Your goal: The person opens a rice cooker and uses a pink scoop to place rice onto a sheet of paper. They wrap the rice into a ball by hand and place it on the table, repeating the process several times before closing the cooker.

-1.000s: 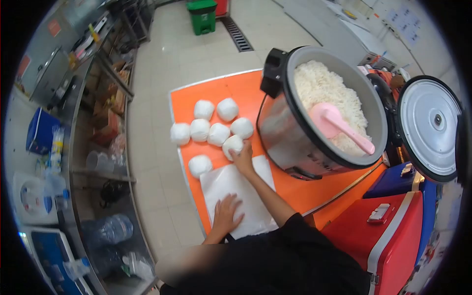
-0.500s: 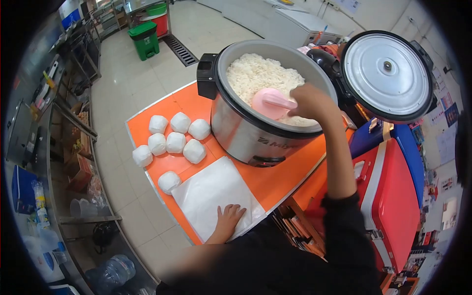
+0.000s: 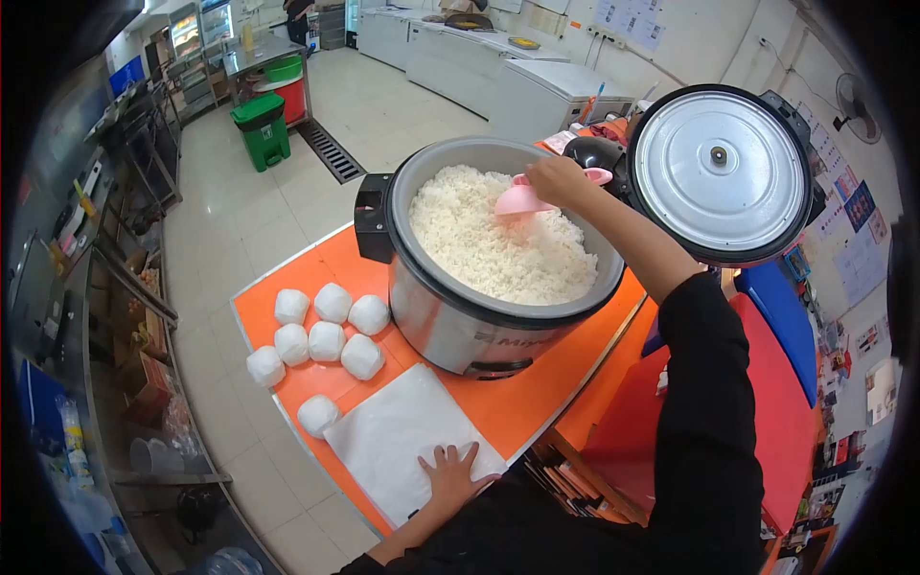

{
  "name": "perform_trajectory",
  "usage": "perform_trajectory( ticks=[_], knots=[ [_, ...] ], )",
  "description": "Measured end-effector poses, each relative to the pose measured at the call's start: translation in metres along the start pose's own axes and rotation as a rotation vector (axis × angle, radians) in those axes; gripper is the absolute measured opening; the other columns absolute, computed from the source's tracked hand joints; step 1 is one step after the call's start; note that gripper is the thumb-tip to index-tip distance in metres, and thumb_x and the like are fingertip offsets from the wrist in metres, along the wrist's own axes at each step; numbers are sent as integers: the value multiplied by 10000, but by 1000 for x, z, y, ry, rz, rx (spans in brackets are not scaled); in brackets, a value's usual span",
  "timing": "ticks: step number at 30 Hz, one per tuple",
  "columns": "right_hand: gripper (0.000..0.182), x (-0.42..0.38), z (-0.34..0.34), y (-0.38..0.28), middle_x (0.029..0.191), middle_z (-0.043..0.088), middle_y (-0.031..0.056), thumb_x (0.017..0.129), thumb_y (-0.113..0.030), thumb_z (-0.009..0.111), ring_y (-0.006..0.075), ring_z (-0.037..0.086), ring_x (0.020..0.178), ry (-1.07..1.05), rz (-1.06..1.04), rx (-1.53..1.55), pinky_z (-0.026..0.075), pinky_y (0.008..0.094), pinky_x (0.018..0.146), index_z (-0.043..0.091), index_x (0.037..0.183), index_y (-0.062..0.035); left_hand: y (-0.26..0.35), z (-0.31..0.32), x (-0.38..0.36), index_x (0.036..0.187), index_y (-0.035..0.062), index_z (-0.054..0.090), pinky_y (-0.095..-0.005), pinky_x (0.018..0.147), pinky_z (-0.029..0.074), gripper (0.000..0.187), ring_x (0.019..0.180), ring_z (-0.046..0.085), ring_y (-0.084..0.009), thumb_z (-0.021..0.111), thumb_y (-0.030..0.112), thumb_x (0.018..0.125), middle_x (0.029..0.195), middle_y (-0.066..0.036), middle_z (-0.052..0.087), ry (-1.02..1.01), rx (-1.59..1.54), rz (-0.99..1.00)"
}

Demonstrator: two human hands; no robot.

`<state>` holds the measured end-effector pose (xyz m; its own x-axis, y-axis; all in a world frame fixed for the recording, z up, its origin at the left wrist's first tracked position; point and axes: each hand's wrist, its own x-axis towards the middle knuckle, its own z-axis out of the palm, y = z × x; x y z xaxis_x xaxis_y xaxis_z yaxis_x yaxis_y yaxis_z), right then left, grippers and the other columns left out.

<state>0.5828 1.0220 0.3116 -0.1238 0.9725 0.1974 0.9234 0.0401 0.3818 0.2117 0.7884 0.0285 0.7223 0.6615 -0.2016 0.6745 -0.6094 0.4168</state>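
My right hand (image 3: 559, 180) grips the handle of a pink rice scoop (image 3: 522, 198), whose bowl rests at the surface of the cooked white rice (image 3: 479, 244). The rice fills much of a large steel rice cooker (image 3: 436, 321) with its lid (image 3: 721, 172) tipped back. Fingers spread, my left hand (image 3: 452, 474) lies flat on a stack of white paper sheets (image 3: 388, 426). Several round white paper-wrapped bundles (image 3: 326, 340) sit left of the cooker, and one more wrapped bundle (image 3: 318, 416) touches or nearly touches the paper's left corner.
The orange tabletop (image 3: 489, 412) carries all of this. A red cooler box (image 3: 757, 412) stands to the right. Shelving (image 3: 144, 383) runs along the left, and a green bin (image 3: 261, 132) is on the floor beyond. Far back, a person (image 3: 299, 21) stands near a metal table.
The view has tilted up. My right hand has moved the scoop from the near side of the rice toward the far right side. My left hand stays on the paper, fingers wider apart.
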Motion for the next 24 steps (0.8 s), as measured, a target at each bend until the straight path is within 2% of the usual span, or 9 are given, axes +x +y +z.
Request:
perform_trajectory(
  ticks=[4, 9, 13, 15, 19, 20, 21, 23, 24],
  knots=[
    [295, -17, -21, -11, 758, 650, 140, 820, -264, 472, 301, 630, 727, -273, 73, 31, 478, 401, 673, 678, 766, -59, -12, 8, -4, 1293, 240, 456, -741, 847, 207, 701, 1118, 346, -386, 513, 639, 719, 1111, -147, 452, -41, -20, 36],
    [400, -50, -36, -27, 858, 622, 209, 911, -299, 356, 378, 575, 815, -688, -57, 330, 428, 437, 760, 617, 903, 4, -9, 9, -2, 1294, 270, 447, -730, 854, 235, 594, 1109, 358, -355, 561, 452, 740, 1081, -123, 460, 41, 21, 43],
    [463, -56, -47, -33, 759, 606, 186, 925, -347, 335, 336, 575, 701, -646, -93, 391, 439, 425, 663, 598, 873, 30, -12, 17, -1, 1294, 281, 439, -713, 881, 243, 610, 1108, 370, -337, 588, 282, 703, 1076, -106, 459, 48, 65, 30],
    [440, -33, -53, -19, 577, 522, 92, 917, -351, 342, 230, 493, 490, -1257, 202, 505, 407, 358, 478, 604, 811, -13, -13, 13, 1, 1296, 281, 436, -707, 893, 239, 632, 1106, 375, -332, 593, 240, 685, 1077, -102, 458, 19, 62, 15],
    [435, -1, -46, -4, 498, 438, 31, 918, -342, 336, 177, 411, 405, -1011, 284, 586, 355, 323, 395, 581, 730, -35, -14, 9, -1, 1266, 194, 457, -712, 910, 207, 650, 1099, 380, -336, 594, 185, 630, 1088, -103, 453, 24, -31, 30],
    [425, 1, -57, -14, 571, 529, 118, 929, -361, 340, 256, 532, 502, -829, 224, 455, 424, 389, 479, 559, 833, -9, -14, -4, -6, 1242, 171, 469, -712, 913, 204, 632, 1105, 378, -334, 600, 178, 623, 1091, -103, 452, 33, -76, 44],
    [425, -15, -49, -28, 571, 529, 118, 929, -361, 340, 256, 532, 502, -833, 226, 458, 424, 389, 479, 559, 833, -9, -13, -14, -8, 1218, 149, 480, -713, 916, 201, 615, 1111, 376, -332, 606, 170, 617, 1093, -103, 451, 49, -121, 59],
    [429, -45, -37, -62, 681, 588, 216, 934, -377, 347, 354, 597, 650, -286, 107, 340, 445, 465, 604, 495, 986, 22, -14, -22, -9, 1194, 140, 494, -714, 919, 199, 590, 1116, 378, -323, 607, 155, 615, 1099, -97, 454, 42, -127, 72],
    [429, -38, -38, -61, 681, 588, 216, 934, -377, 347, 354, 597, 650, -283, 107, 344, 445, 465, 604, 495, 986, 22, -17, -24, -8, 1170, 131, 508, -714, 922, 198, 565, 1122, 380, -314, 607, 140, 614, 1104, -90, 457, 35, -131, 86]
  ],
)
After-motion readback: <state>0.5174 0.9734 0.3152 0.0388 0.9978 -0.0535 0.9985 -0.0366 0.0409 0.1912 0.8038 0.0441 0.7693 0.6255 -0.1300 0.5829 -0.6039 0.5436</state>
